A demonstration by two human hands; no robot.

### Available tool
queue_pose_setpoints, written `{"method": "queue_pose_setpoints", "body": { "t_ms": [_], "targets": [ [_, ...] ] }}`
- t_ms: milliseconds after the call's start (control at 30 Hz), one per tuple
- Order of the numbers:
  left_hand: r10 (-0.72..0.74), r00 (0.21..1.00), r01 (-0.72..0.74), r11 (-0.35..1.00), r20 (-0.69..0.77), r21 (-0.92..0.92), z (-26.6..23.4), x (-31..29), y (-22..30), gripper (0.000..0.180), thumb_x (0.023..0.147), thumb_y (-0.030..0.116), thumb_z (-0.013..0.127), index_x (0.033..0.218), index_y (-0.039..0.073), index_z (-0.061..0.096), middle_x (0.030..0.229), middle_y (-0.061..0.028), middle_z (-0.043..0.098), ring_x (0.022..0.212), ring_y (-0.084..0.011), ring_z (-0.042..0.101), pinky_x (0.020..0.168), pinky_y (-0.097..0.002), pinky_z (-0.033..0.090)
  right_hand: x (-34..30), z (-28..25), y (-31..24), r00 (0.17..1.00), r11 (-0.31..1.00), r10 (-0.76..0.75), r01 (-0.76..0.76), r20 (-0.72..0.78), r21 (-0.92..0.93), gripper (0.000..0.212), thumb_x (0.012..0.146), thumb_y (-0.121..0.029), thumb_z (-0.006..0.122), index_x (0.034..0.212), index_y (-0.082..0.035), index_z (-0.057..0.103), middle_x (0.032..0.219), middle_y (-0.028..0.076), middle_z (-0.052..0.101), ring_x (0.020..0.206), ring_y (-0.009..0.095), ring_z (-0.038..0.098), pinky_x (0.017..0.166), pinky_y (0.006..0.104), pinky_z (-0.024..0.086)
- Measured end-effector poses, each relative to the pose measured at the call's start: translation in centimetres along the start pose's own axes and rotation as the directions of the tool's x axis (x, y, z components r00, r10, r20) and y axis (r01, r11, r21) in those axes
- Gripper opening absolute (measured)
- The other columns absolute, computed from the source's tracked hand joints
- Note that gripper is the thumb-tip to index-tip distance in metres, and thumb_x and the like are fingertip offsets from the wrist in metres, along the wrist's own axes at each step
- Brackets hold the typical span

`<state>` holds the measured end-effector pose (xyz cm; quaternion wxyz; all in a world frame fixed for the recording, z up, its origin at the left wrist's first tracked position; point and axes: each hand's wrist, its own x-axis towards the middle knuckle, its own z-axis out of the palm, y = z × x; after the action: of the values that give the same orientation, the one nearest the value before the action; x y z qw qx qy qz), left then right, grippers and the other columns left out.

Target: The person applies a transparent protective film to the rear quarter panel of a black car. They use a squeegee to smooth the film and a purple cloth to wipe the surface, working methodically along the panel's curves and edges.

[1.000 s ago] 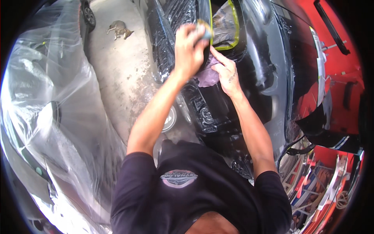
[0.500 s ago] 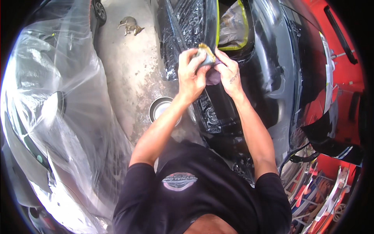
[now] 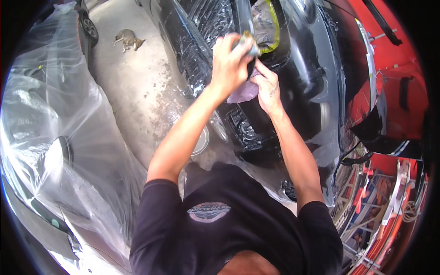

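Observation:
Above the side of a black car [image 3: 293, 114], my two hands are close together. My left hand [image 3: 229, 64] is wrapped round a small bluish pad with a yellow edge [image 3: 249, 46]; motion blur hides its exact kind. Just below and to the right, my right hand [image 3: 268, 89] pinches a purple cloth [image 3: 243, 93], which hangs down between the hands. Its index finger points up toward the pad. Clear plastic film [image 3: 213, 23] covers the car's windscreen area, and a side window is masked with paper [image 3: 263, 27] edged in yellow-green tape.
At left stands another car under clear plastic sheeting [image 3: 91, 151]. A dog [image 3: 128, 40] lies on the concrete floor [image 3: 137, 78]. A round pale basin [image 3: 200, 142] sits partly behind my left forearm. To the right are a red panel [image 3: 398, 82] and a rack of parts [image 3: 371, 220].
My left hand has moved up with the pad, slightly apart from my right hand. More of the purple cloth shows. The whole view has shifted, with the dog now farther left.

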<state>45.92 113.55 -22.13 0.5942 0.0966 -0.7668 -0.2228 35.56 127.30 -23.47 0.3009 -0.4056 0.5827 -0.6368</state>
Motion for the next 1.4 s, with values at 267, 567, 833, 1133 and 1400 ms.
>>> {"method": "queue_pose_setpoints", "body": {
  "t_ms": [267,567,833,1133,1400],
  "targets": [
    [-0.078,0.997,0.076,0.992,-0.013,-0.098,0.8,-5.9,1.2,0.046,0.082,0.002,0.086,0.125,0.010,0.073,0.126,-0.0226,0.066,0.113,-0.0436,0.063,0.095,-0.0507,0.052,0.1,-0.6,0.9,0.999,0.986,0.020,-0.012,-0.046,0.165,0.071,0.090,0.003,0.051,0.161,0.000,0.057,0.136,0.011,0.076,0.113,0.011,0.069,0.100,0.0239,0.053],
    [-0.048,0.999,0.048,0.998,0.002,-0.027,2.0,0.4,-1.2,0.039,0.084,0.006,0.085,0.122,0.007,0.077,0.121,-0.0211,0.067,0.114,-0.0402,0.064,0.096,-0.0491,0.051,0.7,0.2,-0.3,0.990,0.992,0.030,-0.012,-0.140,0.125,0.072,0.086,0.006,0.054,0.157,0.000,0.061,0.126,0.005,0.077,0.105,0.009,0.068,0.095,0.0226,0.052],
    [-0.038,0.999,0.038,0.999,-0.001,-0.002,2.4,4.0,-2.1,0.040,0.084,0.004,0.083,0.123,0.006,0.076,0.123,-0.0207,0.067,0.110,-0.0420,0.062,0.094,-0.0497,0.050,0.2,0.6,0.3,0.988,0.990,0.025,-0.004,-0.153,0.138,0.071,0.087,0.007,0.053,0.157,-0.002,0.062,0.124,0.004,0.077,0.099,0.007,0.068,0.091,0.0231,0.055],
    [0.098,0.995,-0.098,0.993,0.000,-0.068,0.8,-0.8,0.0,0.045,0.082,0.004,0.083,0.125,0.009,0.075,0.122,-0.0187,0.067,0.104,-0.0408,0.062,0.088,-0.0526,0.047,-0.5,0.0,2.3,0.998,0.997,-0.013,0.018,-0.061,0.076,0.064,0.092,0.003,0.052,0.156,0.002,0.062,0.139,0.008,0.073,0.116,0.010,0.067,0.101,0.0255,0.053],
    [0.027,1.000,-0.027,0.995,-0.002,-0.091,0.2,-3.4,0.6,0.052,0.082,0.001,0.084,0.133,0.009,0.074,0.127,-0.0236,0.066,0.115,-0.0420,0.063,0.098,-0.0495,0.052,-0.6,0.7,1.5,0.997,1.000,-0.011,0.009,-0.071,-0.028,0.066,0.092,0.002,0.050,0.156,0.001,0.061,0.129,0.009,0.077,0.108,0.013,0.070,0.097,0.0287,0.055]
  ]
}}
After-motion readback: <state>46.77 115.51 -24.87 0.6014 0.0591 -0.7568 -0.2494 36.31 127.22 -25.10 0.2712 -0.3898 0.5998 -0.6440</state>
